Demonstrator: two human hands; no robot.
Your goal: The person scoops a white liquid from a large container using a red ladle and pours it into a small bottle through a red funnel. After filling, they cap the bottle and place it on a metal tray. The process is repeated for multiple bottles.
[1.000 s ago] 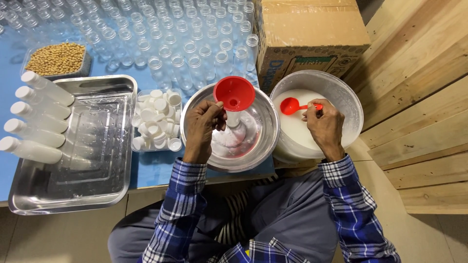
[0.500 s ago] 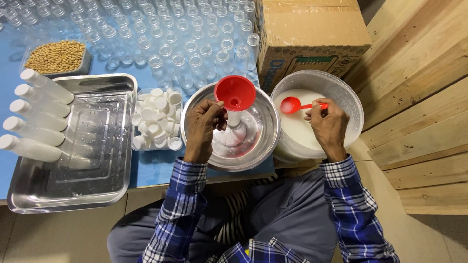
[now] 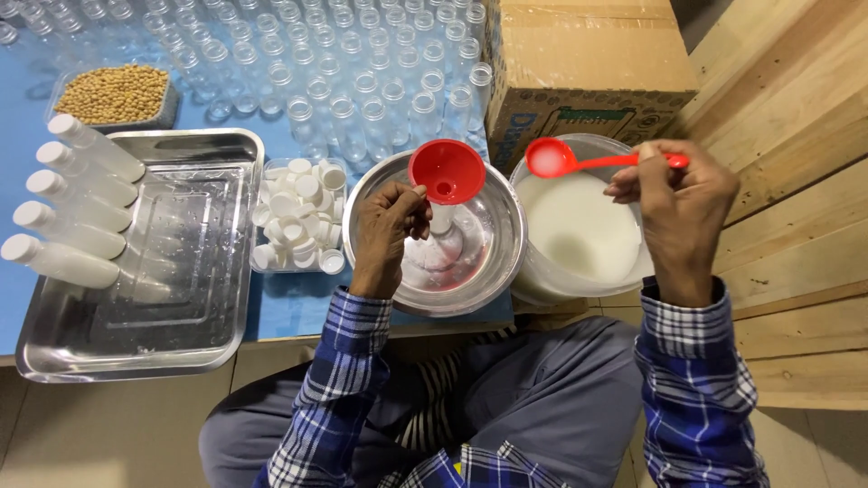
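My left hand (image 3: 391,226) grips a small clear bottle (image 3: 442,220) that stands in a steel bowl (image 3: 498,248), with a red funnel (image 3: 446,171) seated in its neck. My right hand (image 3: 676,210) holds a red ladle (image 3: 579,160) by its handle. The ladle's scoop carries white liquid and hovers over the rim of a white bucket (image 3: 546,282) of the same white liquid, just right of the funnel.
A steel tray (image 3: 194,298) at the left holds several capped white filled bottles (image 3: 77,212). A clear tub of white caps (image 3: 297,212) sits beside the bowl. Many empty bottles (image 3: 316,63), a dish of beans (image 3: 113,93), a cardboard box (image 3: 579,63) and wooden planks (image 3: 796,181) surround them.
The right hand has lifted the ladle from the liquid in the bucket toward its rim. The left hand stays on the bottle under the funnel.
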